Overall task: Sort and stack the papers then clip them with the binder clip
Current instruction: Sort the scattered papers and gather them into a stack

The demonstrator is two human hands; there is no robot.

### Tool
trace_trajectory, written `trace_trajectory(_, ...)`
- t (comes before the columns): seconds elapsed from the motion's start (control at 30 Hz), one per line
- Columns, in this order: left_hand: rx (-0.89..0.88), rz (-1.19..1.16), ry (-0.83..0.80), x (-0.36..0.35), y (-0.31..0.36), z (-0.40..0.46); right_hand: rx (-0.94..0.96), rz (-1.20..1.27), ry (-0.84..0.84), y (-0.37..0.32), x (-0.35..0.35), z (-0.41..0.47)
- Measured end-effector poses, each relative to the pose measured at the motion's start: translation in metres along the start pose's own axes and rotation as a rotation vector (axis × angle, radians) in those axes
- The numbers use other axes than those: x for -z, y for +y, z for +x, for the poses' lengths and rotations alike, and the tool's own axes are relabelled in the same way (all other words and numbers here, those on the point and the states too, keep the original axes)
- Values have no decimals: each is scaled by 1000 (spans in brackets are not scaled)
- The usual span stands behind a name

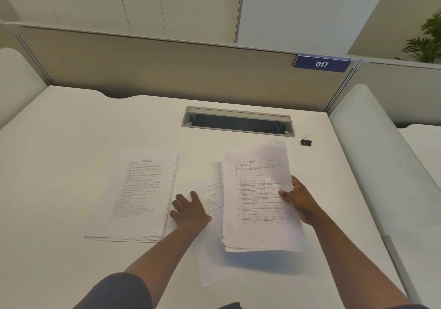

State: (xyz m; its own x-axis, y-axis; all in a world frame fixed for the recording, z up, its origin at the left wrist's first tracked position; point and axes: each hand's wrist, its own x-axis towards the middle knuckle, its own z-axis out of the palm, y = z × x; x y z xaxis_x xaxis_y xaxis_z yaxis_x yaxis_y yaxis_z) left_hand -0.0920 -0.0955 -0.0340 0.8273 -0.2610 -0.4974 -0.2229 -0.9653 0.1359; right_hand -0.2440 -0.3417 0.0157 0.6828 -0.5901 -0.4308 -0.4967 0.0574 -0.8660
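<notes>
Head view: right hand [299, 201] pinches the raised paper bundle [259, 196] at its right edge, left hand [189, 209] lies spread on a sheet [210, 249] partly hidden beneath, binder clip [306, 140] well beyond

Soft, even indoor light leaves the white desk [71, 129] bright, nearly washed out. A faint bluish shadow lies just under the lifted paper stack [259, 199]. Print is blurred and unreadable. Wide-angle distortion bends the partition [143, 70] behind the desk.
</notes>
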Motion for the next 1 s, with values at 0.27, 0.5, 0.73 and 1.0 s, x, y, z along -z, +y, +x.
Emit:
trace_trajectory(0.27, -10, -5, 147, 2, 6, 17, -17, 8, 72, 10, 0, 6)
trace_trajectory(0.5, 257, -329, 52, 17, 12, 15, -33, 22, 74, 14, -1, 9)
trace_trajectory(0.73, 22, -703, 97, 17, -11, 27, -44, 71, 12, 16, -15, 6)
trace_trajectory(1.0, -33, -1257, -315, 26, -20, 26, -9, 147, -82, 8, -47, 3)
